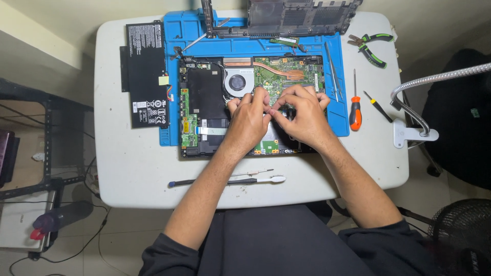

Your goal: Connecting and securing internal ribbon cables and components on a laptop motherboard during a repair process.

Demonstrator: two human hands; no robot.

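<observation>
An opened laptop base (204, 97) lies on a blue repair mat (176, 36), its green mainboard, copper heat pipe and round fan (237, 83) exposed. My left hand (249, 120) and my right hand (302, 115) rest side by side over the middle of the board, fingers curled down onto a part near the fan. Their fingertips meet there and hide what they press or pinch. Whether either hand grips something cannot be made out.
A flat black battery (147, 74) lies left of the mat. The removed bottom cover (286, 18) sits at the back. Tweezers (333, 76), an orange-handled screwdriver (355, 115), a small screwdriver (377, 106) and pliers (371, 48) lie right. A toothbrush (255, 180) and thin tool lie near me. A gooseneck lamp (414, 128) clamps the right edge.
</observation>
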